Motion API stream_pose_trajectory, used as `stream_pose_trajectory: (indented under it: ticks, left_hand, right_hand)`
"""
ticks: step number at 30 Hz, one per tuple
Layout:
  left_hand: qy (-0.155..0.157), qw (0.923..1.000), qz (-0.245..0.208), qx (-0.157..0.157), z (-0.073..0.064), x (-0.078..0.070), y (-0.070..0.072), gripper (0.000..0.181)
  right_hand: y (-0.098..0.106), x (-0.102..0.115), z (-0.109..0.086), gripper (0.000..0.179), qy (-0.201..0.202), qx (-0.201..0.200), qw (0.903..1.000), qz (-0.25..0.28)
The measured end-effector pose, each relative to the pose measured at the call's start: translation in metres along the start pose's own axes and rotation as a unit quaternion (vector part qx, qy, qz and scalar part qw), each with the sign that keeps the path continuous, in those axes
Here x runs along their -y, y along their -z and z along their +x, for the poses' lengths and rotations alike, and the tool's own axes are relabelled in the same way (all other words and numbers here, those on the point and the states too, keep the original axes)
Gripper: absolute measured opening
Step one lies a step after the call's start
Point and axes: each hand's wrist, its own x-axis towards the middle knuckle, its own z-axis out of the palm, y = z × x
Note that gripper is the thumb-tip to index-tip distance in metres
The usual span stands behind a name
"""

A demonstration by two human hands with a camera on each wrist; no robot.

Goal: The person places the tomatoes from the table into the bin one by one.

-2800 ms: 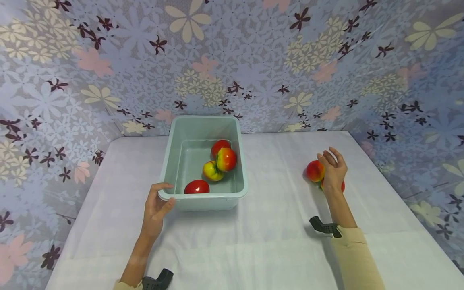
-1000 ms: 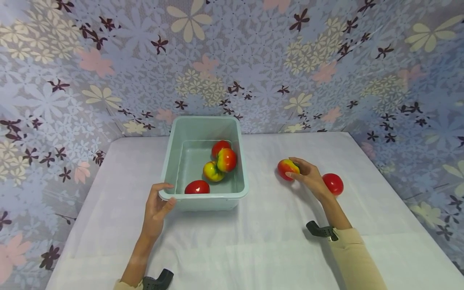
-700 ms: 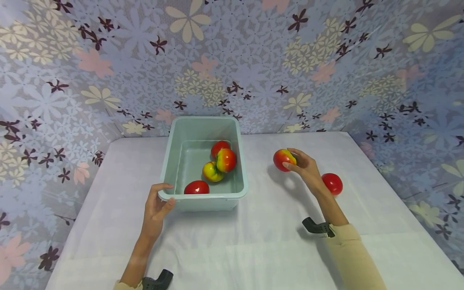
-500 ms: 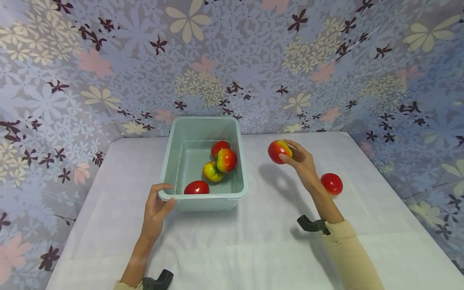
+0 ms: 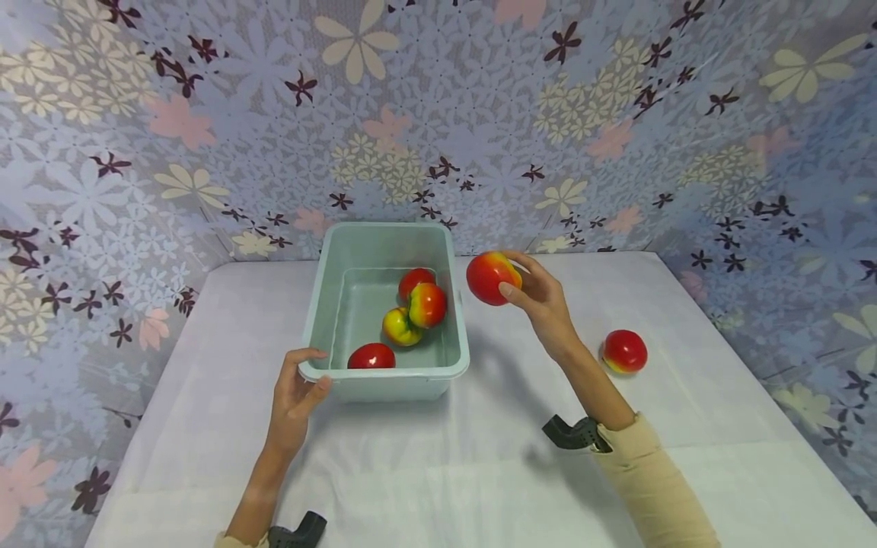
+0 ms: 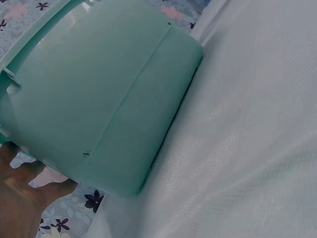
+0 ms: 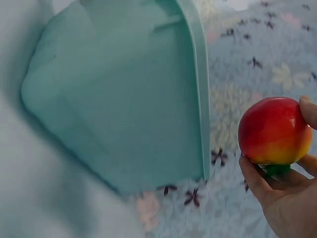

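My left hand (image 5: pixel 293 399) grips the front left corner of a pale green plastic bin (image 5: pixel 390 387), thumb outside and a finger over the rim. In the left wrist view, fingers (image 6: pixel 54 191) touch the bin's lower edge. My right hand (image 5: pixel 541 301) pinches a glossy red-and-yellow fruit (image 5: pixel 489 278) above the table, just right of the bin's right rim. Its green calyx (image 7: pixel 277 169) points toward the palm in the right wrist view. Inside the bin lie a red fruit (image 5: pixel 371 356), a yellow-green one (image 5: pixel 400 327), a red-yellow one (image 5: pixel 428 306) and another red one (image 5: pixel 415 281).
One more red fruit (image 5: pixel 624 352) sits on the white-covered table (image 5: pixel 438 487) to the right, beside my right forearm. Flowered cloth (image 5: pixel 479 137) rises behind the table and along its sides. A dark wrist mount (image 5: pixel 574 433) sits on the right wrist.
My right hand has taken a red-yellow fruit from beside the other one at right, lifted it and carried it left to near the bin. The left hand and bin have stayed put.
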Motion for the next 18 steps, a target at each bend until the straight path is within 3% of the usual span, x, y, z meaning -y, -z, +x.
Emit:
stream_pose_trajectory:
  ticks: [8, 18]
  left_hand:
    - [0.002, 1.0, 0.001, 0.002, 0.0, 0.002, 0.001, 0.031]
    - [0.01, 0.9999, 0.008, 0.001, 0.0, 0.001, 0.001, 0.03]
  right_hand:
    - [-0.02, 0.013, 0.001, 0.05, 0.015, 0.039, 0.9991, 0.004]
    - [-0.033, 0.014, 0.001, 0.052, 0.011, 0.055, 0.9984, 0.003]
